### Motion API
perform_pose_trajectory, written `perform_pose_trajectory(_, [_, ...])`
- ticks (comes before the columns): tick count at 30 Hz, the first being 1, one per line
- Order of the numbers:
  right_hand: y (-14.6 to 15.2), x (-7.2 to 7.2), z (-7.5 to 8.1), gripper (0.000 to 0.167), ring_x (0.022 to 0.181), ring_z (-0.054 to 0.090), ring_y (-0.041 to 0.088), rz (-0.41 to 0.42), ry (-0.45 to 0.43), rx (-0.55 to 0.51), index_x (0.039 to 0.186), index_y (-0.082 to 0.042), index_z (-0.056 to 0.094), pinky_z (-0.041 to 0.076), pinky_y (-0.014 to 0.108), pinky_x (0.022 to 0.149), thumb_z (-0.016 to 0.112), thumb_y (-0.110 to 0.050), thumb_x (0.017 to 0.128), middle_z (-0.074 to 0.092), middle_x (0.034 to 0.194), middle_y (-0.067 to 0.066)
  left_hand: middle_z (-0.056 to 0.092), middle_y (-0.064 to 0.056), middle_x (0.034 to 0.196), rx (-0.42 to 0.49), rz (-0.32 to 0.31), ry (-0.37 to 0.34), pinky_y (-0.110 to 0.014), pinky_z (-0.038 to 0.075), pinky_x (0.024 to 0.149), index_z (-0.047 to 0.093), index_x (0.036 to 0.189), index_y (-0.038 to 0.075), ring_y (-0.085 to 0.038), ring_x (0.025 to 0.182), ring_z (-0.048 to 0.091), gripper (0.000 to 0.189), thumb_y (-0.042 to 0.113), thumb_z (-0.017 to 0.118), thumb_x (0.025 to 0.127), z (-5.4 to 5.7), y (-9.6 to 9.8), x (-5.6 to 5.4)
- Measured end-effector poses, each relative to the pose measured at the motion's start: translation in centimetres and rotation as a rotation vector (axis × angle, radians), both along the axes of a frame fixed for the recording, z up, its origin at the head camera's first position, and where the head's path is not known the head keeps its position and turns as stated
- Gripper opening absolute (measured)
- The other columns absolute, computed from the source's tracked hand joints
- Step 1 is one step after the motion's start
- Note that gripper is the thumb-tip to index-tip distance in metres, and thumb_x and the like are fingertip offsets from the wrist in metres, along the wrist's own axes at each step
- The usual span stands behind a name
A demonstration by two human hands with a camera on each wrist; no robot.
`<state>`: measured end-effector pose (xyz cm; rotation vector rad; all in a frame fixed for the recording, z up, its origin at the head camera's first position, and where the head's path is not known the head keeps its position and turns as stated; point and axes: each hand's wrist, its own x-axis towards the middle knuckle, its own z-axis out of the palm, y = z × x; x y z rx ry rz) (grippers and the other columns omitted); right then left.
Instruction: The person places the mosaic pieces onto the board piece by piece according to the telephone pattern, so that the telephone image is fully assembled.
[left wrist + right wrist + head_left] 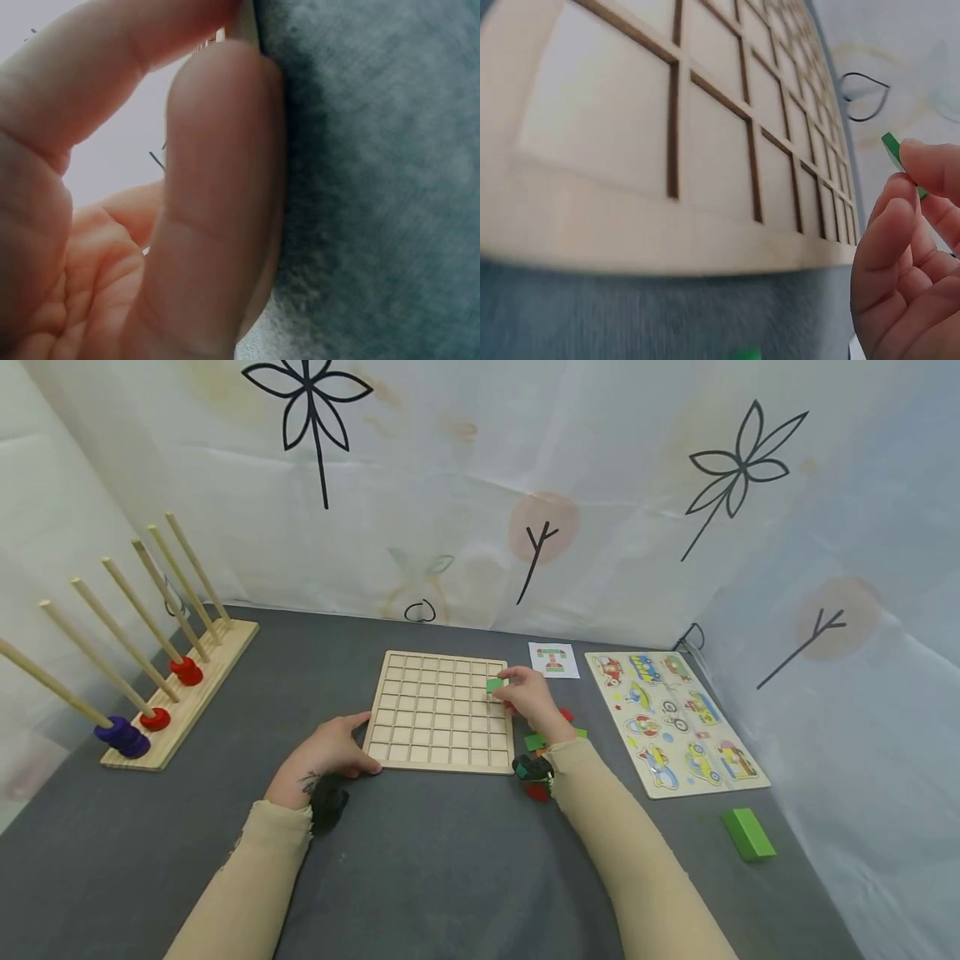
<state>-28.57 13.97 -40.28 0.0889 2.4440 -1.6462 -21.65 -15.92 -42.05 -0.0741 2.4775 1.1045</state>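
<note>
A square wooden grid board [441, 711] with rows of shallow cells lies flat on the dark grey tabletop. My left hand [327, 752] holds its near left corner, with the thumb by the front corner and the index finger along the left edge. In the left wrist view the thumb [217, 180] fills the middle and hides most of the contact. Between right thumb and fingertips I pinch a small green tile [494, 685]. The right hand [531, 697] is over the board's far right part. The right wrist view shows the tile on edge, above the board's surface.
Green and red pieces [536, 742] lie right of the board, partly under my right wrist. A pattern card [554, 661] is behind them. Further right are a picture puzzle [675, 722] and a green block [747, 835]. A peg stand [202, 681] with rings occupies the left.
</note>
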Motion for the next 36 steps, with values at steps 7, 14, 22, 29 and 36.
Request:
perform_pose_trajectory(7, [-1.4, -1.2, -1.2, 0.035, 0.045, 0.040, 0.012, -0.004, -0.006, 0.059, 0.117, -0.005, 0.059, 0.034, 0.025, 0.045, 0.065, -0.005, 0.082, 0.051, 0.057, 0.005, 0.057, -0.010, 0.071, 0.021, 0.006, -0.005, -0.029, 0.049, 0.053, 0.023, 0.147, 0.006, -0.015, 0.051, 0.057, 0.101, 0.011, 0.083, 0.066, 0.1, 0.0, 0.0])
perform_pose_trajectory(14, [-2.0, -1.3, -1.1, 0.034, 0.039, 0.033, 0.009, 0.011, -0.017, 0.120, 0.117, -0.005, 0.060, 0.031, 0.023, 0.043, 0.065, -0.005, 0.083, 0.048, 0.052, 0.003, 0.053, -0.026, 0.114, 0.033, 0.018, -0.015, -0.028, 0.050, 0.054, 0.022, 0.147, 0.006, -0.015, 0.053, 0.057, 0.101, 0.010, 0.082, 0.066, 0.3, 0.2, 0.1])
perform_pose_trajectory(22, [-2.3, -1.6, -1.3, 0.034, 0.038, 0.029, 0.008, 0.048, -0.011, 0.219, 0.116, -0.007, 0.062, 0.032, 0.023, 0.045, 0.067, -0.009, 0.083, 0.064, 0.097, 0.009, 0.049, -0.027, 0.124, 0.042, 0.016, -0.019, -0.028, 0.050, 0.056, 0.022, 0.148, 0.006, -0.015, 0.055, 0.058, 0.101, 0.009, 0.082, 0.067, 0.3, 0.1, 0.2])
perform_pose_trajectory(29, [-2.4, -1.8, -1.4, 0.036, 0.063, 0.047, 0.012, 0.070, 0.027, 0.405, 0.118, -0.010, 0.064, 0.039, 0.025, 0.056, 0.065, -0.014, 0.083, 0.058, 0.123, 0.008, 0.047, -0.027, 0.126, 0.044, 0.019, -0.022, -0.028, 0.050, 0.056, 0.022, 0.148, 0.007, -0.015, 0.056, 0.058, 0.101, 0.009, 0.082, 0.067, 0.4, 0.2, 0.2])
perform_pose_trajectory(36, [-2.1, -1.5, -1.0, 0.045, 0.108, 0.055, 0.025, 0.109, 0.063, 0.494, 0.125, -0.008, 0.058, 0.046, 0.034, 0.075, 0.065, -0.016, 0.082, 0.055, 0.129, 0.012, 0.051, -0.026, 0.121, 0.037, 0.030, -0.024, -0.028, 0.050, 0.056, 0.022, 0.148, 0.007, -0.015, 0.056, 0.058, 0.101, 0.009, 0.082, 0.067, 0.4, 0.3, 0.2])
